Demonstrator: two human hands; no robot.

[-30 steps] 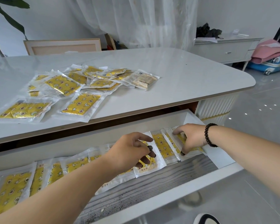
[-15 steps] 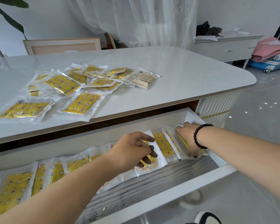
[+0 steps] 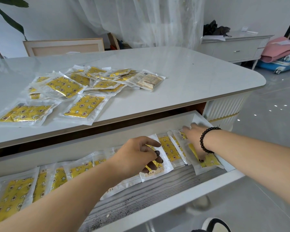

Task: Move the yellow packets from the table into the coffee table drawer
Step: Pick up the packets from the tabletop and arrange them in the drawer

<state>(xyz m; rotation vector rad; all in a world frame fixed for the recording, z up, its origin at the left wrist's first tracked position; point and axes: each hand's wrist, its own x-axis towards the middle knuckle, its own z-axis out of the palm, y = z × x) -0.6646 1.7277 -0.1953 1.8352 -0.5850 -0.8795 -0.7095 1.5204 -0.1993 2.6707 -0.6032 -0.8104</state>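
Worktop (image 3: 182, 77): yellow packets (image 3: 84, 108) in loose pile toward left edge, roughly 12, overlap prevents exact count; 1 shows printed back. Drawer (image 3: 157, 213): yellow packets in overlapping row (image 3: 12, 195), about 10 visible, some hidden under arms. Hands: 2. Bead bracelet (image 3: 206, 139): 1.

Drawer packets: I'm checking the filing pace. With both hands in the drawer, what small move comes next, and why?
Probably lift the left hand off the drawer row and reach for the pile on the table: many packets remain there.
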